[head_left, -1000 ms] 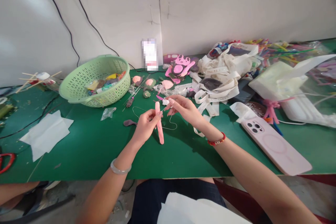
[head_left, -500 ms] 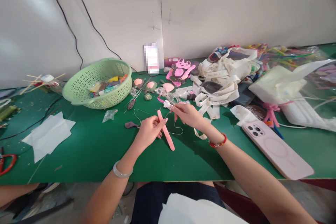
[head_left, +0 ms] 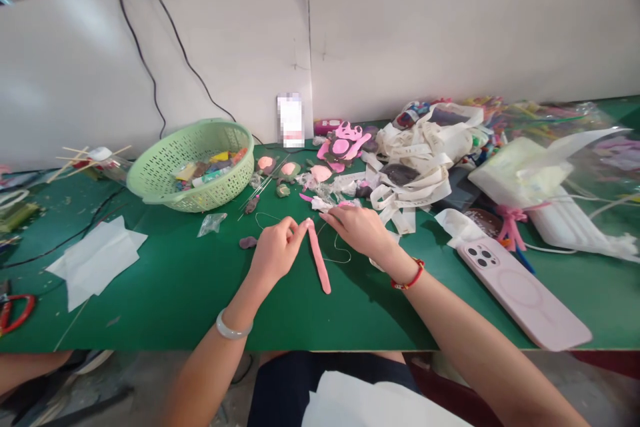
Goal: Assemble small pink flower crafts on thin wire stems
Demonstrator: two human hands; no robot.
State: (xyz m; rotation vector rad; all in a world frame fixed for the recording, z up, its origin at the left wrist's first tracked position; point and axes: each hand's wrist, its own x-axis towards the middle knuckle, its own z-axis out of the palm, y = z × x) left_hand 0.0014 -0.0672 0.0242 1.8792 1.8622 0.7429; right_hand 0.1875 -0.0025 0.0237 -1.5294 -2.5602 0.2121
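Observation:
My left hand (head_left: pixel 278 244) pinches the upper end of a flat pink strip (head_left: pixel 320 263) with rounded ends, which slants down toward me over the green table. Just right of that end is my right hand (head_left: pixel 354 228), palm down, fingers bent together; what its fingertips hold, if anything, is hidden. A thin pale thread (head_left: pixel 345 252) loops on the table under and beside my right hand. To the left of my left hand lies a small dark purplish lump (head_left: pixel 248 242). White and pink scraps (head_left: pixel 323 203) sit just beyond my right fingers.
A green plastic basket (head_left: pixel 195 203) with colourful pieces stands back left, near metal rods (head_left: pixel 265 180). Pink and grey shaped pieces (head_left: pixel 343 147) and heaped white ribbon (head_left: pixel 425 140) lie behind. A pink phone (head_left: pixel 525 293) is at right; white paper (head_left: pixel 97 260) and red-handled pliers (head_left: pixel 17 310) at left.
My left hand has shifted to the strip's upper end, and the strip stands a little steeper. My right hand has turned more palm down, its fingertips lower and close to that end.

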